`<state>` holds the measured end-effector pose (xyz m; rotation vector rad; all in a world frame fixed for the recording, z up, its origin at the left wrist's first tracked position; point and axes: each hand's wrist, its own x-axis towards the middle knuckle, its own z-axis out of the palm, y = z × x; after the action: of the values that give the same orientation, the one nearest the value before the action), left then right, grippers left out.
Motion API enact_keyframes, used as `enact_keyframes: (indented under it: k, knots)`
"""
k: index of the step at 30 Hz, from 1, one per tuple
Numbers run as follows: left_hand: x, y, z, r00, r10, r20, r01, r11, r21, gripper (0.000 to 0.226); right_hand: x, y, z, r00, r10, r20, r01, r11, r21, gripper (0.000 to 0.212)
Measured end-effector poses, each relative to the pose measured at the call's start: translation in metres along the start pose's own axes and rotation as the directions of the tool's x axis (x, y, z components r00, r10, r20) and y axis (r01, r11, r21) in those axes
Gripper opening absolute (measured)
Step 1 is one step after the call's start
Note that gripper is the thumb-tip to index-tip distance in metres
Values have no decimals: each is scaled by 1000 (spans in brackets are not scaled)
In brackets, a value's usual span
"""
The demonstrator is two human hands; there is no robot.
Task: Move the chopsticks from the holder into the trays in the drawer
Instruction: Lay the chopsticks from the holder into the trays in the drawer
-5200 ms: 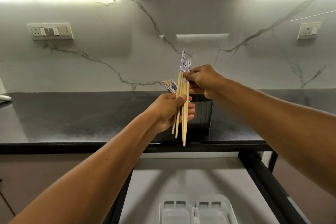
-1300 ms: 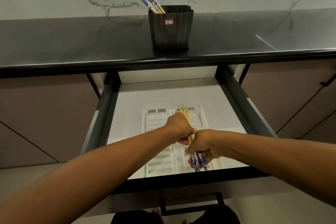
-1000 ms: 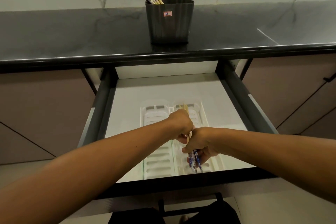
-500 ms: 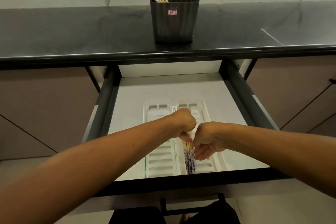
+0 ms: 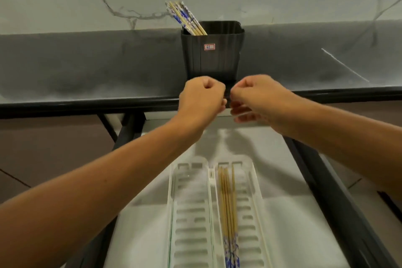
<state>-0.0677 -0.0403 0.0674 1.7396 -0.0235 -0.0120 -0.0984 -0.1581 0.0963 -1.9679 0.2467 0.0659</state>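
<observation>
Wooden chopsticks with blue-and-white patterned ends (image 5: pixel 228 213) lie lengthwise in the right white slotted plastic tray (image 5: pixel 256 202), well below both hands; the left white slotted tray (image 5: pixel 189 213) lies beside it in the open white-floored drawer (image 5: pixel 304 224). More patterned chopsticks (image 5: pixel 185 17) lean leftward in the black ribbed square holder (image 5: pixel 213 50) on the dark stone countertop (image 5: pixel 87 67). The left hand (image 5: pixel 201 99) is curled into an empty fist; the right hand (image 5: pixel 258 98), fingers loosely curled, holds nothing. Both hover at the counter edge, before the holder.
</observation>
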Motion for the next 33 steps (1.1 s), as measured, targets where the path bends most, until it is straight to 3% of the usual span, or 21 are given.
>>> enact_keyframes:
  k: [7,16,22,27,33]
  knots:
    - [44,74,-25,985,13,-170,-30,995,-99,18,40,-74,-30,998,-30,-50,35,994,105,11]
    - [86,126,-46,951,-164,-264,127,980,-153,20,93,-138,-47,993,-15,-117,34,987,159,10]
    - [110,133,-46,901,-321,-292,213,913,-347,23,121,-142,-23,993,42,-107,-28,991,135,19]
    - [124,133,-50,883,-364,-295,244,895,-373,24,138,-133,-8,995,5,-102,-3,1000,19,12]
    - [143,125,-55,890,-398,-222,318,891,-324,23,159,-131,1,989,-148,-31,129,933,-335,27]
